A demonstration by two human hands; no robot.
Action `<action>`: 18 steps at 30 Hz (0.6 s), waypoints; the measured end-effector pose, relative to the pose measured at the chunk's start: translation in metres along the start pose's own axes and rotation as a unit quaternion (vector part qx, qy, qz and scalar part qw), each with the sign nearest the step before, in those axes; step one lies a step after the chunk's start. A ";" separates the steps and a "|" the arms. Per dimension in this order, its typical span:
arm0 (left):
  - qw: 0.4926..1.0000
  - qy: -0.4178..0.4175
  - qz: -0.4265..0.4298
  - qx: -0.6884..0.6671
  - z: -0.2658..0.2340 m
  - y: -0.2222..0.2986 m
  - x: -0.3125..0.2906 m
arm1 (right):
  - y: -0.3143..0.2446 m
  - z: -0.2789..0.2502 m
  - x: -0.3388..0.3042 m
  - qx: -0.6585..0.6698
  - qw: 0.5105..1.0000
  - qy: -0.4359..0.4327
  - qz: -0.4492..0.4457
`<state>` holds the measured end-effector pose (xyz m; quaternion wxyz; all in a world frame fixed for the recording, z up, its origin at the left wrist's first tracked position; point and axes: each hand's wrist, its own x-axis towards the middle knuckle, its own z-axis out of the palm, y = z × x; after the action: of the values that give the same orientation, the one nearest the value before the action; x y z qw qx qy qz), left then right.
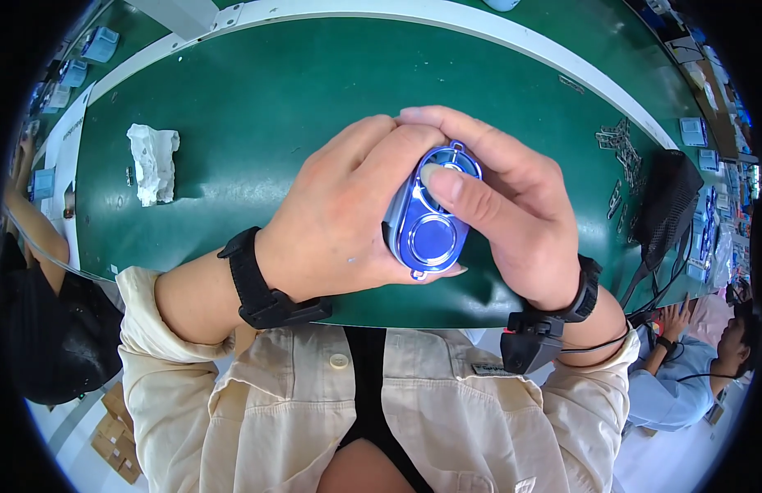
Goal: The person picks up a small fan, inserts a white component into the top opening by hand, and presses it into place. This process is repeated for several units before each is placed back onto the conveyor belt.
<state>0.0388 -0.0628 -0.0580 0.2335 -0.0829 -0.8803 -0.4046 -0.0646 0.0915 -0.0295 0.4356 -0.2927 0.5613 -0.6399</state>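
Observation:
Between my hands, above the green table point(257, 90), is a shiny blue oblong device point(434, 239) with rounded ends, a ringed circle on its face and a small loop at each end. My left hand point(340, 205) wraps round its left side, with the fingers closed about it. From the other side my right hand point(520, 205) grips it too, its thumb pressing on the upper part of the face. Both hands hide the device's sides and back. A black strap circles each wrist.
Crumpled white paper point(154, 164) lies at the left. Several small metal pieces point(619, 144) are scattered at the right, beside a black mesh pouch point(670, 197) with cords. A white rail point(331, 11) borders the far edge. People sit at both sides, one in light blue point(676, 386).

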 end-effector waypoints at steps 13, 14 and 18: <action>1.000 0.005 0.012 0.028 -0.001 0.001 0.003 | 0.001 -0.014 0.008 0.132 0.988 -0.066 0.040; 1.000 -0.009 -0.002 0.028 -0.002 0.001 0.002 | 0.002 -0.014 0.008 0.132 0.988 -0.065 0.040; 0.999 -0.028 -0.021 0.025 -0.002 -0.001 0.002 | 0.006 -0.012 0.005 0.092 0.994 -0.066 -0.001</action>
<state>0.0376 -0.0649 -0.0567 0.2026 -0.0695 -0.8980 -0.3844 -0.0761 0.0925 -0.0381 0.4964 -0.2937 0.4699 -0.6683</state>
